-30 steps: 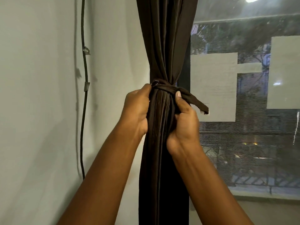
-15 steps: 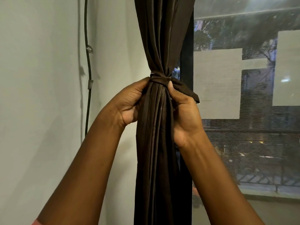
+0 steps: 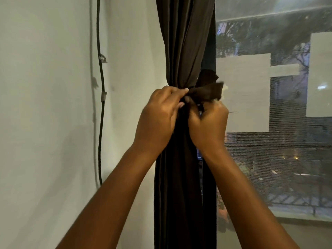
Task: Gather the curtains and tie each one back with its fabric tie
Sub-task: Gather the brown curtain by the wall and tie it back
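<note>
I've got the dark curtain (image 3: 181, 51) bunched tight against the wall (image 3: 53, 123), right at the window's (image 3: 269, 159) left edge. Big change from a second ago: both hands have come off the bundle below the band and climbed to the knot itself. My left hand (image 3: 158, 121) pinches the fabric tie (image 3: 206, 91) at the wrap, fingers curled on it; my right hand (image 3: 208, 124) is closed just beneath, tugging a tail, I reckon. The loose ends now stick out rightward and up. Looks like I'm cinching the knot, this curtain nearly done.
</note>
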